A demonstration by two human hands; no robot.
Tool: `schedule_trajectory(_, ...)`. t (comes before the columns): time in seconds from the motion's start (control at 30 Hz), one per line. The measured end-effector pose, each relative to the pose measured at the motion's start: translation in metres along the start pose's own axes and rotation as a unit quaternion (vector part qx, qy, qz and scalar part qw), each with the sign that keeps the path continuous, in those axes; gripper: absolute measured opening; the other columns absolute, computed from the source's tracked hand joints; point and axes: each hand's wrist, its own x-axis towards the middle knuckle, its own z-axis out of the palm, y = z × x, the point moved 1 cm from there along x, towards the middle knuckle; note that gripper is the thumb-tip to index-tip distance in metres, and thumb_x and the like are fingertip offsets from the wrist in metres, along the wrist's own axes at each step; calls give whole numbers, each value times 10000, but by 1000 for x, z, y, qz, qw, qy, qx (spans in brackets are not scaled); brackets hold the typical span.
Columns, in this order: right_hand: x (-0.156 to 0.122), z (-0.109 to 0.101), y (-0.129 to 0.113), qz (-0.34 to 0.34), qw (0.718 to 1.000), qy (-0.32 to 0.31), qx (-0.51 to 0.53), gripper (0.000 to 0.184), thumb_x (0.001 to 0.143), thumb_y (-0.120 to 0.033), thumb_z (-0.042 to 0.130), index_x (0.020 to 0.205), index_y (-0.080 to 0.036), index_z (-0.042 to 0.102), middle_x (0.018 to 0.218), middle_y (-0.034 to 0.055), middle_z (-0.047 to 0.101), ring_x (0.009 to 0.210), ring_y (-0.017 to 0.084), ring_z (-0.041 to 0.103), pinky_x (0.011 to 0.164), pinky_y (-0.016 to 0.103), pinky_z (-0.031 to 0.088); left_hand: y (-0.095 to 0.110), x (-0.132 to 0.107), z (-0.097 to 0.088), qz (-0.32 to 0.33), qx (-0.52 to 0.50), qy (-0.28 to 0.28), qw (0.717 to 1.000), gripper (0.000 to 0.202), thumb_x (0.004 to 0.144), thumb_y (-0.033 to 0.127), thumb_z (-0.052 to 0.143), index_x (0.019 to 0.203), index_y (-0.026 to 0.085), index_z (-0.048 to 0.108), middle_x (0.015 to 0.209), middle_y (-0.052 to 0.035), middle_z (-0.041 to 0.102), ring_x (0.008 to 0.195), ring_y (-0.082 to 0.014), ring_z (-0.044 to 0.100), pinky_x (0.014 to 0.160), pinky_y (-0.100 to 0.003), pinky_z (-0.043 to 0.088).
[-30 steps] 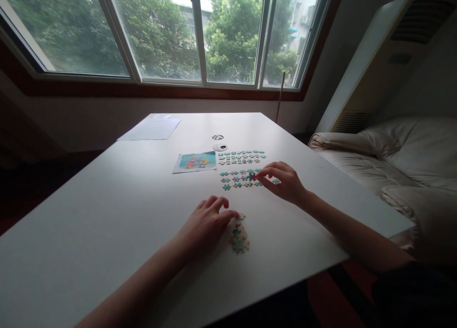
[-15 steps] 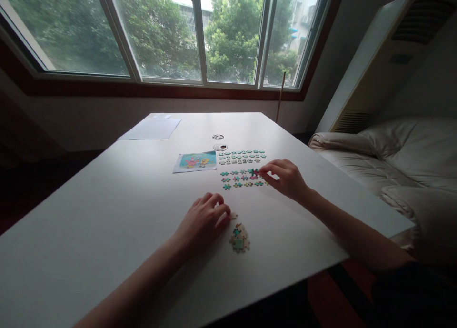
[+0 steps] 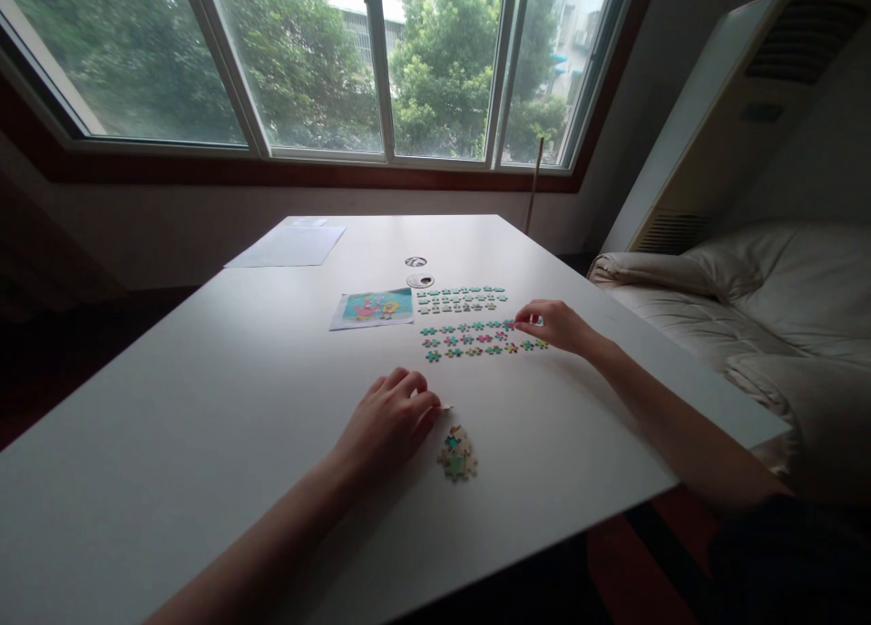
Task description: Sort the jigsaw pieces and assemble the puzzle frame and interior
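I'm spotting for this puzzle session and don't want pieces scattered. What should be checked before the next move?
1. Right hand at the right end of the rows of loose teal and pink jigsaw pieces: ok.
2. Piece pinched in that hand: cannot tell.
3. Left hand beside the small joined cluster of pale pieces, not covering it: ok.
4. Colourful rectangular reference picture uncovered: ok.
5. Cluster lying fully on the white table: ok.

Both forearms bare up to frame edge; left hand (image 3: 387, 423), right hand (image 3: 554, 326) bare, slender fingers.
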Motion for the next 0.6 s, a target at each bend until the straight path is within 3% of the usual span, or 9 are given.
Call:
schedule_trajectory(0.17, -3, 5, 25, 63, 992, -97, 49, 213, 765, -357, 578, 773, -177, 694, 715, 22, 682, 630, 127, 587, 590, 225, 428, -3, -1, 1, -4, 7, 14, 1000, 203, 887, 209, 462, 776, 181, 630, 868, -66, 608, 839, -209, 501, 708, -338, 409)
schedule_trajectory(0.3, -4, 7, 30, 87, 986, -129, 67, 232, 756, -375, 585, 785, -173, 697, 712, 21, 690, 619, 124, 589, 572, 216, 428, -5, 0, 0, -39, -70, 33, 996, 192, 883, 204, 467, 775, 182, 624, 833, -60, 612, 814, -206, 502, 709, -332, 418)
schedule_trajectory(0.47, -1, 4, 20, 49, 994, -84, 42, 196, 767, -335, 588, 798, -169, 688, 732, 29, 678, 634, 125, 589, 597, 228, 441, -7, 4, 1, -107, -198, 64, 972, 217, 871, 248, 460, 732, 176, 610, 773, -47, 608, 762, -190, 518, 701, -321, 422)
schedule_trajectory(0.6, -3, 10, -20, -43, 993, -28, 105, 160, 796, -276, 571, 824, -154, 671, 756, 42, 661, 635, 109, 588, 612, 227, 464, -5, 7, 2, -142, -248, 58, 957, 258, 861, 294, 447, 713, 171, 619, 744, -40, 614, 703, -166, 536, 638, -278, 422)
